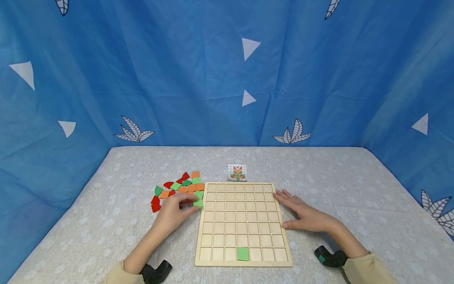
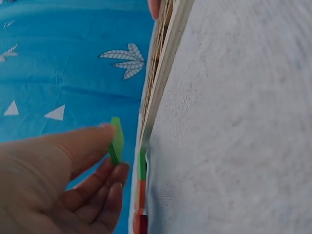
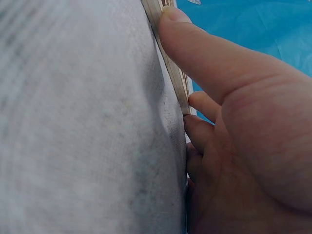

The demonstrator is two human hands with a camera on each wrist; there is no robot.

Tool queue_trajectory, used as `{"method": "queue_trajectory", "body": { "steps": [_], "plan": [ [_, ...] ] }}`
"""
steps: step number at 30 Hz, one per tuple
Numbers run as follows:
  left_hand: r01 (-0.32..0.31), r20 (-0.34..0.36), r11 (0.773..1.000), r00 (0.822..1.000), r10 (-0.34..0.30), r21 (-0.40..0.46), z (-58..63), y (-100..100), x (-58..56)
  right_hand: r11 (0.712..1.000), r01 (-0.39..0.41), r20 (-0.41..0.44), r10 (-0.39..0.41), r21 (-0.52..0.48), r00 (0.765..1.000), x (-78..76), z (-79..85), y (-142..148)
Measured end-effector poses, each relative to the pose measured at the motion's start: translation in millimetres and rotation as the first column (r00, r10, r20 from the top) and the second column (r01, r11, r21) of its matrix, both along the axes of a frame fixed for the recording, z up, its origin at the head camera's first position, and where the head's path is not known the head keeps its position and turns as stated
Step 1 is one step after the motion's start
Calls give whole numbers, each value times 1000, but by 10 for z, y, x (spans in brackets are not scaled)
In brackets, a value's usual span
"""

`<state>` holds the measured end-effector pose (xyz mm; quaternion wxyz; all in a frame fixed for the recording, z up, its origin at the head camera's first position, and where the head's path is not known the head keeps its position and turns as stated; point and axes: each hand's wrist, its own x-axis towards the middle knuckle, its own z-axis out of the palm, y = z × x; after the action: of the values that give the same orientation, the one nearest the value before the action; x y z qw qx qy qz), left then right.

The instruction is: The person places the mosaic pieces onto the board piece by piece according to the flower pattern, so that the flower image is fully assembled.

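Between thumb and fingers my left hand (image 1: 173, 211) pinches a light green square tile (image 2: 116, 140), held up off the table in the left wrist view. Just right of that hand lies the wooden grid board (image 1: 230, 228). One light green tile (image 1: 243, 254) sits in its bottom row, near the middle; the other cells I see are bare. My right hand (image 1: 307, 215) rests at the board's right edge with fingers extended, thumb and fingertips touching the rim. Around the left hand's far side lie loose tiles, among them an orange square (image 1: 195, 174) and a red piece (image 1: 155, 207).
A small card with a coloured pattern on a grid (image 1: 237, 172) stands behind the board. Pale patterned cloth (image 1: 319, 169) covers the table, and a blue curtain (image 1: 213, 71) hangs behind it. A black wrist device (image 1: 156, 272) is on each forearm.
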<state>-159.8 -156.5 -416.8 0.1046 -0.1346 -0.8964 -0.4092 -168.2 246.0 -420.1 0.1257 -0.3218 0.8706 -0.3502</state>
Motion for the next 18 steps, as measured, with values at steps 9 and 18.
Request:
{"method": "queue_trajectory", "body": {
  "steps": [9, 18],
  "plan": [
    [131, 40, 988, 990, -134, 87, 205, 251, 157, 1000, 3, -6, -3, 5, 1000, 1, 1, 8],
    [316, 22, 942, 947, -321, 115, 351, 569, 292, 1000, 3, 7, -3, 4, 1000, -3, -3, 16]
  ]
}}
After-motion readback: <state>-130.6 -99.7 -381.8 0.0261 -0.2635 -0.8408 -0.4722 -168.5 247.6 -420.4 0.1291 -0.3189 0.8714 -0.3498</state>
